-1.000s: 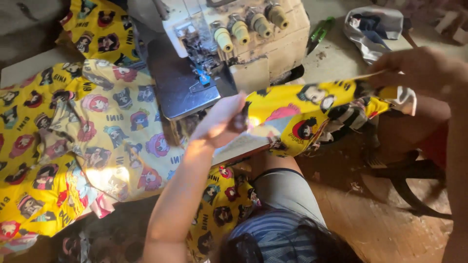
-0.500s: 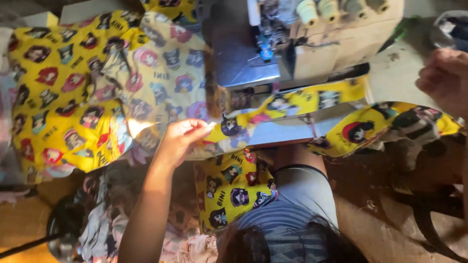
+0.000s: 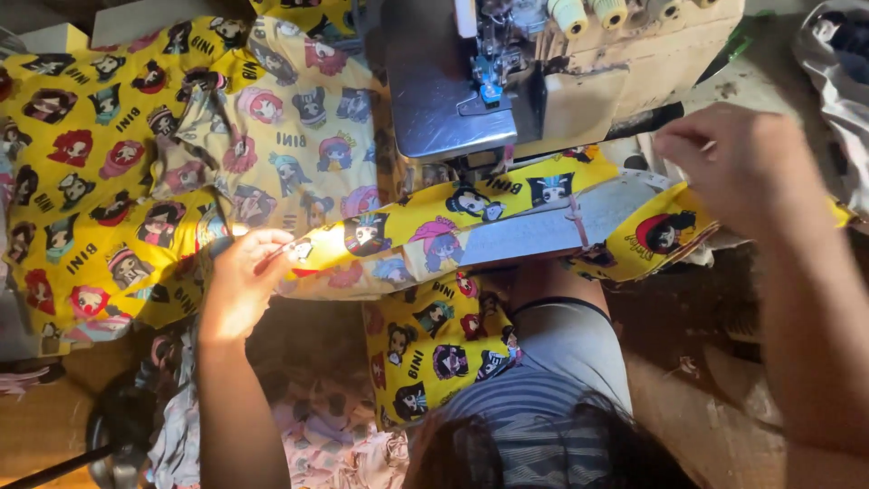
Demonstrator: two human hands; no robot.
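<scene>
A strip of yellow cartoon-print fabric (image 3: 453, 226) is stretched flat across the table's front edge, below the sewing machine (image 3: 507, 81). My left hand (image 3: 243, 276) pinches the strip's left end. My right hand (image 3: 738, 167) grips its right end, fingers closed on the folded cloth. The strip shows a pale grey inner side (image 3: 534, 231) near the middle. Its upper edge lies under the machine's metal plate (image 3: 434, 100).
A big heap of the same yellow printed fabric (image 3: 118, 163) covers the table to the left. More yellow cloth (image 3: 434, 349) hangs over my lap. Thread cones (image 3: 588, 14) stand on the machine. Pale floral cloth (image 3: 335, 435) lies on the floor below.
Both hands have drawn apart, pulling the strip taut and straighter. My left hand has moved left along the table edge; my right hand has come lower and nearer the machine.
</scene>
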